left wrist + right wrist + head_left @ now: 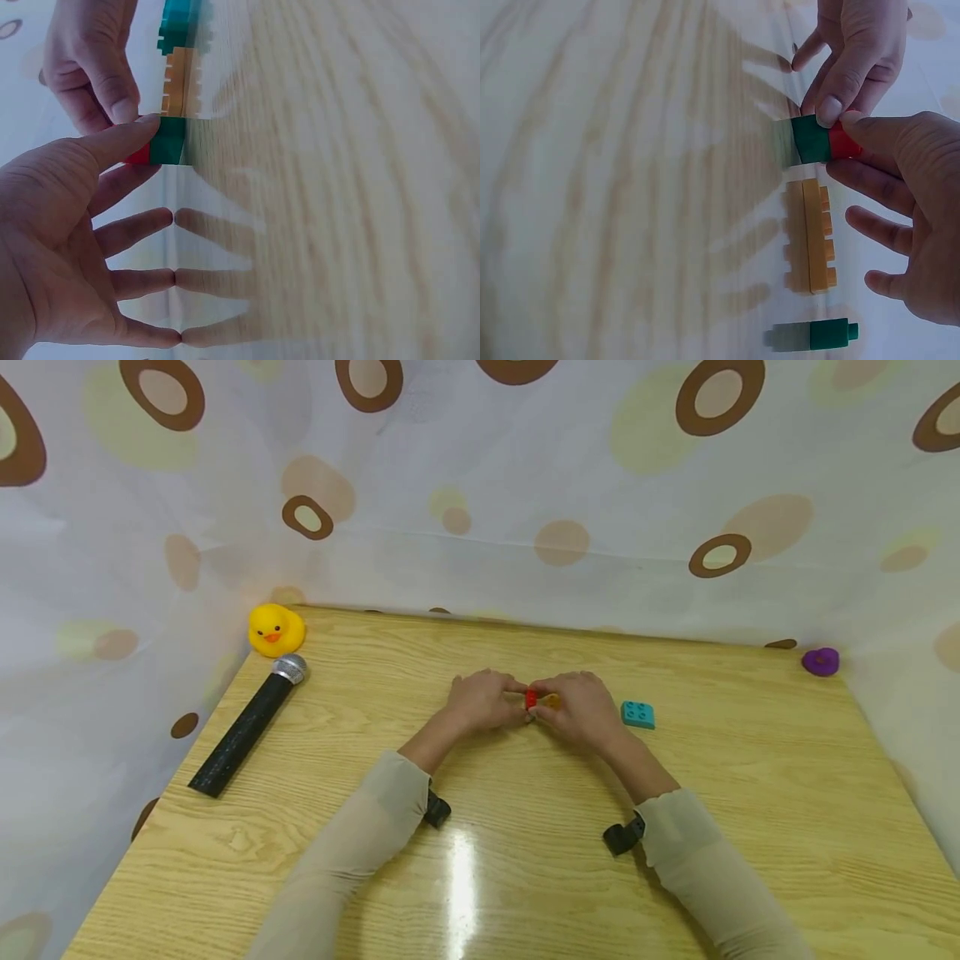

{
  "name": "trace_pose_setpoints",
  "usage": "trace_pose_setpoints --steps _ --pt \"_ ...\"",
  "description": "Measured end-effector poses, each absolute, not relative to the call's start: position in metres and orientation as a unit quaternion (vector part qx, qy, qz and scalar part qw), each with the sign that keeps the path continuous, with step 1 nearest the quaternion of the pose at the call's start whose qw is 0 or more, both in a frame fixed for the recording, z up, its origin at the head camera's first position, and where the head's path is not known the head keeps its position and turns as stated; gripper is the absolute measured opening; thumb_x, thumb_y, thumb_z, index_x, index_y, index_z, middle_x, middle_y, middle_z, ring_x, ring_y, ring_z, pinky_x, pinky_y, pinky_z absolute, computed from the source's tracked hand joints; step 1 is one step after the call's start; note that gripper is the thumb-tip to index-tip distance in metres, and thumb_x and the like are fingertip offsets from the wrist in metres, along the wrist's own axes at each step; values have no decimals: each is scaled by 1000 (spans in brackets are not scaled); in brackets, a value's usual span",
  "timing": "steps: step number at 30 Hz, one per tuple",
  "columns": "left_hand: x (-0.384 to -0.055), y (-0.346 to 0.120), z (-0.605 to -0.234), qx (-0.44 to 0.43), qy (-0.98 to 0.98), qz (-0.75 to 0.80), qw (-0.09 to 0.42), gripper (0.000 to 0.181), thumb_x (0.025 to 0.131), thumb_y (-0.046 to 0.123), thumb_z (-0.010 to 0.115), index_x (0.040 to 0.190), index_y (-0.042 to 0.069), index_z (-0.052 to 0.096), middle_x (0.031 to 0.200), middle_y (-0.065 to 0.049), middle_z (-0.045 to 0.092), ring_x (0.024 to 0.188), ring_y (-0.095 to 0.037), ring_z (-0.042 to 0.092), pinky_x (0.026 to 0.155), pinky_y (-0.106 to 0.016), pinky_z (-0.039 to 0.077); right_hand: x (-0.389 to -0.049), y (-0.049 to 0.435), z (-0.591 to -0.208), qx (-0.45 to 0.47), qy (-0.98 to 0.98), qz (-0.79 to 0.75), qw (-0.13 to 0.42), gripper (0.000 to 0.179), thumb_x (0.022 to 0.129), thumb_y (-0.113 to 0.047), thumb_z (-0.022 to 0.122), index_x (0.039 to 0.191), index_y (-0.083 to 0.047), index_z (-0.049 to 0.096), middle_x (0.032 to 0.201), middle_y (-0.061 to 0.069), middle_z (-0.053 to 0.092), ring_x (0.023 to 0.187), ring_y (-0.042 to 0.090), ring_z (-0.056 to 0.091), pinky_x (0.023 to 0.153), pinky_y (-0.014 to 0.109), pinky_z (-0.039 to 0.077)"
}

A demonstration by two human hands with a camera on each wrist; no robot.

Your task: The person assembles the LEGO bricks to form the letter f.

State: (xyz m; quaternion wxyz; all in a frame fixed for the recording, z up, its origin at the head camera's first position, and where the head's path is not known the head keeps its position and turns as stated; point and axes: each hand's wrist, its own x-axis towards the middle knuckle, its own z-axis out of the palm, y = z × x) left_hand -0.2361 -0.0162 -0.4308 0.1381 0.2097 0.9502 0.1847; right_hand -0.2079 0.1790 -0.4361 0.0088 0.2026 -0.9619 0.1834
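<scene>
A red toy building brick (pixel 531 698) sits against a green brick (pixel 810 142) standing on the table, both between the two hands. My left hand (pixel 483 700) pinches the green brick between thumb and forefinger, its other fingers spread with tips at the tabletop. With thumb and fingers, my right hand (pixel 585 706) holds the red brick on top. Under that hand lies a long orange brick (pixel 816 236), studs up and untouched; the head view mostly hides it. Just right of the right hand is a teal brick (pixel 638 715) with several studs.
A yellow rubber duck (pixel 276 631) and a black microphone (pixel 247 727) with a silver head lie on the table's left side. In the far right corner is a small purple object (pixel 821 662). A patterned curtain (pixel 480 485) surrounds the wooden table (pixel 750 760).
</scene>
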Motion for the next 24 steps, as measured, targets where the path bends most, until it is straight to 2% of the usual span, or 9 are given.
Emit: trace_pose_setpoints --steps 4,10,14,17,24 --pt "-236 -16 -429 210 950 189 133 49 91 54 71 136 35 66 145 6 61 137 -29 54 113 -69 31 -208 180 -436 197 -962 186 11 35 93 -31 75 125 -16 74 119 7 75 124 33 62 117 61 33" --pt "-236 -15 -427 213 950 184 139 48 92 52 70 136 35 65 147 5 59 143 -31 48 114 -72 28 -210 184 -435 208 -956 207 -12 35 96 -29 72 129 -15 70 117 6 76 121 35 63 115 64 31" --pt "-237 -14 -427 211 949 184 143 49 92 51 71 137 32 65 148 4 58 143 -32 48 114 -73 27 -212 194 -433 222 -954 199 -24 45 94 -28 73 137 -14 64 124 10 74 120 36 64 114 71 28" --pt "-237 -14 -427 208 950 183 147 49 92 50 71 137 31 66 148 5 59 143 -31 48 115 -72 26 -213 202 -431 211 -963 168 -27 52 93 -29 76 140 -15 62 131 12 70 126 38 60 113 72 26" --pt "-236 -15 -429 203 949 191 149 50 92 50 72 137 31 66 147 8 59 147 -31 43 117 -72 22 -214 215 -430 184 -975 112 -51 43 92 -26 75 132 -12 68 134 14 67 130 41 55 111 70 29"
